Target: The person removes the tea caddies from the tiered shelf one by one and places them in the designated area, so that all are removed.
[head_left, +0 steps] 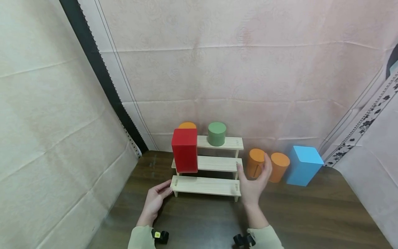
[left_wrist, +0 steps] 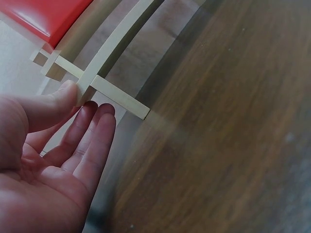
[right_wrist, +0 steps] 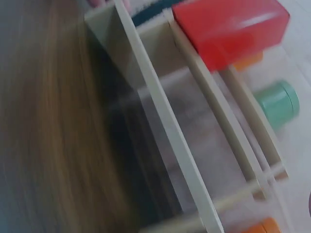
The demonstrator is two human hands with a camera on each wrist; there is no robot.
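Note:
A pale wooden three-step display shelf (head_left: 206,186) stands on the table. My left hand (head_left: 155,200) pinches the left end of its lowest step between thumb (left_wrist: 56,104) and fingers, as the left wrist view shows. My right hand (head_left: 253,186) is at the shelf's right end, thumb and fingers spread apart, with the thumb beside the middle step. Its fingertips overlap an orange cylinder (head_left: 255,159) in the head view; whether they touch it I cannot tell. A red block (head_left: 185,152) stands on the middle step, and a green cylinder (head_left: 216,134) on the top one.
Behind the red block, the top of another orange cylinder (head_left: 187,125) shows. Right of my right hand stand one more orange cylinder (head_left: 278,167) and a blue block (head_left: 303,167). Pale cloth (head_left: 248,76) hangs behind and at both sides of the dark wooden table (head_left: 199,221).

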